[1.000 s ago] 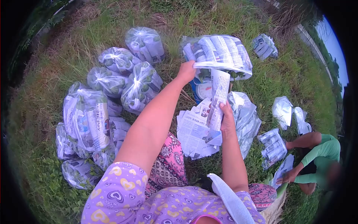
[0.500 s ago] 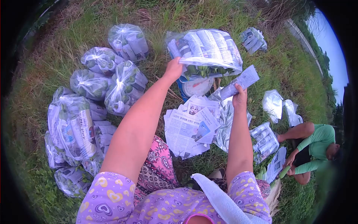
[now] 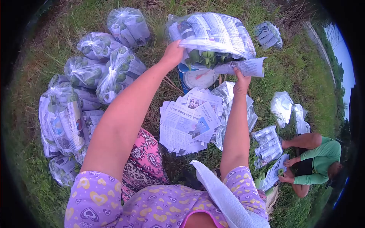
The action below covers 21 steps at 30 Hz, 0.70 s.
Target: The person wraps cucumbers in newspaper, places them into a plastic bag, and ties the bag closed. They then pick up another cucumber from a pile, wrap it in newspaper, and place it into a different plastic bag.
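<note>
Bag [image 3: 224,32] sits right of the left hand [image 3: 173,53], which pinches its rim, seemingly to hold it open, while the right hand [image 3: 242,81] clasps a roll [image 3: 254,67] just beside it, paper [image 3: 182,125] lying short of both hands, presumably for easy reach.

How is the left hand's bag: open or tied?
Open: the left hand holds the bag by its edge, and green vegetable ends show at the mouth.

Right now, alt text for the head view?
A person's left hand grips a clear bag of newspaper-wrapped green produce; the right hand holds a newspaper roll near its opening. A dial scale and newspaper sheets appear below, filled bags at left, a co-worker in green at right.
</note>
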### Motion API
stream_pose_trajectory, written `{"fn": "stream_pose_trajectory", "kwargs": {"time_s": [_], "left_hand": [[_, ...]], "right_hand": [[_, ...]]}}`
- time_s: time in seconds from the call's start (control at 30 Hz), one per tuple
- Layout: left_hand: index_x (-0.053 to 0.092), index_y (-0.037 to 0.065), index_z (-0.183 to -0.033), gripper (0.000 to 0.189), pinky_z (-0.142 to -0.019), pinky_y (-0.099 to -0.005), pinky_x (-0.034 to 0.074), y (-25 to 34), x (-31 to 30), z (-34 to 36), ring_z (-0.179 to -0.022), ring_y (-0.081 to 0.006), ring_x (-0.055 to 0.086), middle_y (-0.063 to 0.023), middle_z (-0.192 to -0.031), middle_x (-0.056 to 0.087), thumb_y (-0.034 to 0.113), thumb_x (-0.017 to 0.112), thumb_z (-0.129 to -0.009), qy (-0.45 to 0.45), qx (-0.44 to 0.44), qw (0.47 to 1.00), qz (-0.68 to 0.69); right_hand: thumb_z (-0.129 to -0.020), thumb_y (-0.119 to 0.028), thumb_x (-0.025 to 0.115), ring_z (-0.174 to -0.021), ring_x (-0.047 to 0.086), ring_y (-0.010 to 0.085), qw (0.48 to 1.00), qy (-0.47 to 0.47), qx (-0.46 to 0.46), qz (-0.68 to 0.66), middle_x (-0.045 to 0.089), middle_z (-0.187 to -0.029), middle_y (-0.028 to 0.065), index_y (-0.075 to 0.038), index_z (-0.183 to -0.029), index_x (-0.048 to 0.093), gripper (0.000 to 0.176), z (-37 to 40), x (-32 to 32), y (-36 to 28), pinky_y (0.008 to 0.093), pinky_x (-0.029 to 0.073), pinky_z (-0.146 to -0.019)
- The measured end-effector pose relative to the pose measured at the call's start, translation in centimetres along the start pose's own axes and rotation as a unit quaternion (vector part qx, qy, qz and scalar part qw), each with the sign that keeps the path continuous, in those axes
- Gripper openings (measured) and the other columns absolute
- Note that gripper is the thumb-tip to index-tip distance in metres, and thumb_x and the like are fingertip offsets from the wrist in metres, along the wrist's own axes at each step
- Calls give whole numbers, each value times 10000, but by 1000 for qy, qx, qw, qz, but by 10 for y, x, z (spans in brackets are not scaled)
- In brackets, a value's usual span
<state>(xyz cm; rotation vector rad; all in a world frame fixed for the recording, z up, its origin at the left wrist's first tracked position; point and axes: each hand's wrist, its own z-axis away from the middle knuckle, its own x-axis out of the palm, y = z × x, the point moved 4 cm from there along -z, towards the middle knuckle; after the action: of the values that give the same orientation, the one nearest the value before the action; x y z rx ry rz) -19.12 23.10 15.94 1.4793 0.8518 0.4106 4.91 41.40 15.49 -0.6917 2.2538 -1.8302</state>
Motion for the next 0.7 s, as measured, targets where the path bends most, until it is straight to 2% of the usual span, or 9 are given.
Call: {"fn": "stream_pose_trajectory", "kwargs": {"time_s": [0.13, 0.17, 0.27, 0.3, 0.37, 0.43, 0.5, 0.67, 0.7], "left_hand": [[597, 10, -953, 258, -588, -254, 375, 13, -3, 0, -635, -79, 433, 16, -726, 536, 213, 441, -918, 29, 15, 999, 18], [592, 14, -928, 257, -576, -255, 367, 17, -4, 0, -623, -78, 426, 19, -709, 524, 222, 441, -918, 35, 18, 999, 18], [572, 27, -851, 266, -542, -257, 345, 21, -9, -1, -589, -77, 402, 25, -664, 487, 251, 445, -917, 54, 21, 998, 23], [561, 31, -825, 272, -534, -258, 338, 28, -12, 0, -580, -78, 394, 27, -652, 475, 261, 448, -916, 61, 20, 998, 26], [510, 56, -744, 252, -518, -259, 323, 49, -19, 9, -559, -84, 380, 33, -630, 444, 240, 442, -902, 70, 15, 996, 46], [509, 64, -745, 219, -512, -257, 321, 52, -25, 6, -552, -87, 378, 37, -626, 439, 210, 430, -889, 63, 20, 995, 75], [485, 100, -728, 158, -499, -251, 310, 62, -29, 9, -542, -84, 366, 49, -614, 410, 156, 418, -860, 47, 7, 991, 123], [421, 139, -690, 170, -459, -244, 270, 111, -42, 42, -480, -59, 311, 69, -561, 340, 150, 444, -858, -22, -54, 968, 245], [419, 138, -688, 175, -450, -241, 265, 121, -44, 50, -471, -57, 307, 71, -556, 338, 150, 445, -860, -43, -61, 963, 258]], "right_hand": [[-720, -9, 637, -951, 550, 174, 995, 31, -29, -88, 578, -1043, 61, -9, -1102, 515, 401, -12, -6, -18, 318, 399, -880], [-733, -56, 622, -970, 547, 196, 992, 33, -32, -117, 578, -1044, 70, -13, -1098, 510, 384, -18, -11, -19, 336, 388, -914], [-725, -71, 625, -946, 558, 204, 953, 57, 55, -291, 586, -999, 73, -4, -1032, 543, 325, -19, -19, -27, 337, 416, -888], [-700, -150, 640, -950, 563, 229, 949, 54, 50, -307, 584, -992, 77, -28, -1035, 537, 371, -15, -17, -33, 379, 429, -897], [-674, -186, 654, -958, 562, 241, 931, 21, 51, -362, 582, -998, 77, -47, -1037, 536, 406, -3, -9, -60, 412, 430, -909], [-648, -204, 664, -1002, 557, 275, 912, 25, 39, -407, 587, -1023, 87, -75, -1069, 522, 462, 4, -13, -75, 477, 409, -961], [-638, -194, 670, -990, 567, 276, 899, 22, 38, -436, 601, -1011, 81, -73, -1047, 543, 444, 15, -17, -97, 482, 410, -960], [-618, -160, 678, -960, 591, 275, 885, -16, 42, -463, 632, -986, 84, -71, -972, 598, 374, 42, -33, -161, 490, 418, -949], [-625, -150, 665, -958, 591, 279, 866, -41, 60, -496, 635, -981, 89, -67, -956, 607, 346, 50, -36, -173, 481, 413, -954]]}}
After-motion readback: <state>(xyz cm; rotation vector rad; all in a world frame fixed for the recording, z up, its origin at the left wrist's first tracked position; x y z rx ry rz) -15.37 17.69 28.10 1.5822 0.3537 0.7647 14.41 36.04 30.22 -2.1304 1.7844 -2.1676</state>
